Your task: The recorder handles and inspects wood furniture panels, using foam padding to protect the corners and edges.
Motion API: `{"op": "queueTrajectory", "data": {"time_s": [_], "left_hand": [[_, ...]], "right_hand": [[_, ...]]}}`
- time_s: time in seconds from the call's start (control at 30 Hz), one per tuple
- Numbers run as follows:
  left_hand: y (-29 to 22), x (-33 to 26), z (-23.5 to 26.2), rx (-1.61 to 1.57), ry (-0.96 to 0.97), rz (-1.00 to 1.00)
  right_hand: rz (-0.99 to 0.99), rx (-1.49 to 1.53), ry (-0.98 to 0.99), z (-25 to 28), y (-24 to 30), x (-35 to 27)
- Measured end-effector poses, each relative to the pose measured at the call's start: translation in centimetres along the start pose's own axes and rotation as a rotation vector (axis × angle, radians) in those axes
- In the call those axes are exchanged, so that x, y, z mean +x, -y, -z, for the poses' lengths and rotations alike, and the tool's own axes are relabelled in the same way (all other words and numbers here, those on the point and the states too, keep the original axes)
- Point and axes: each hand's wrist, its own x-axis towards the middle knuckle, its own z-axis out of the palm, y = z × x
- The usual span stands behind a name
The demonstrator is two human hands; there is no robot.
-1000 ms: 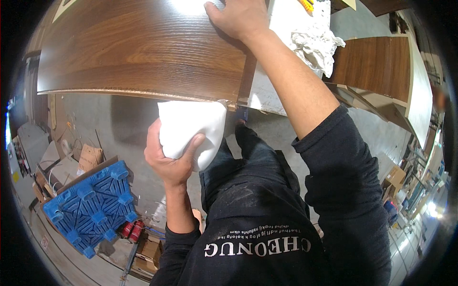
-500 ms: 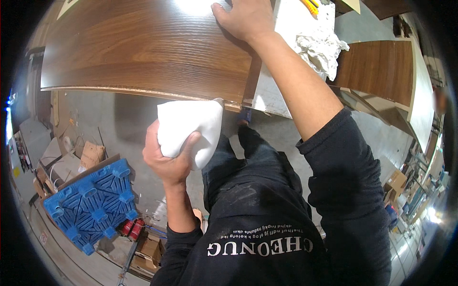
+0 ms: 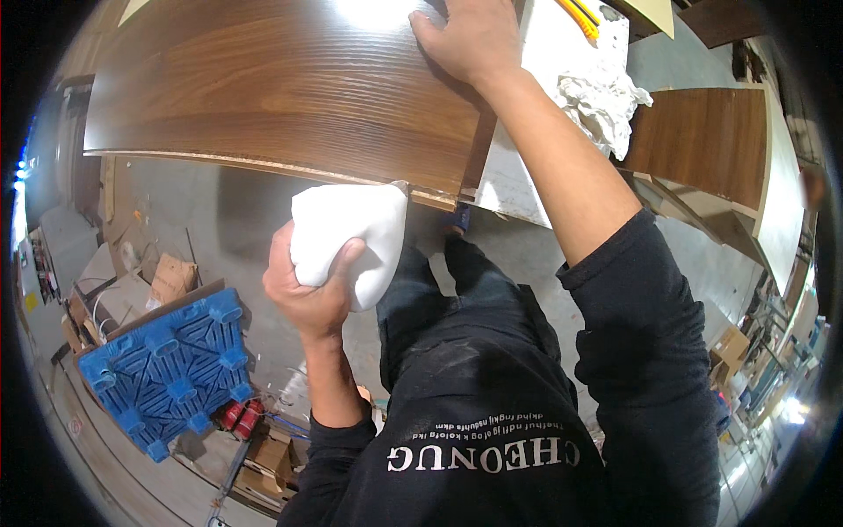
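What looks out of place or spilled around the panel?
The crumpled white material lies bunched on the white surface, right of the brown panel; it looks untidy beside that smooth face. I see no obvious spill.

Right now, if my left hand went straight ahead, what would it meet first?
Your left hand, with the white thing it holds leading, would likely meet the brown board first, at its near edge; depth there is unclear.
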Motion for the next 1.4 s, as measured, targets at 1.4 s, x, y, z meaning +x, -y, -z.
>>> {"op": "queueTrajectory", "data": {"time_s": [1.4], "left_hand": [[2.2, 2.0, 3.0, 0.087, -0.105, 0.014]], "right_hand": [[-0.003, -0.045, -0.006, -0.2, 0.1, -0.1]]}}
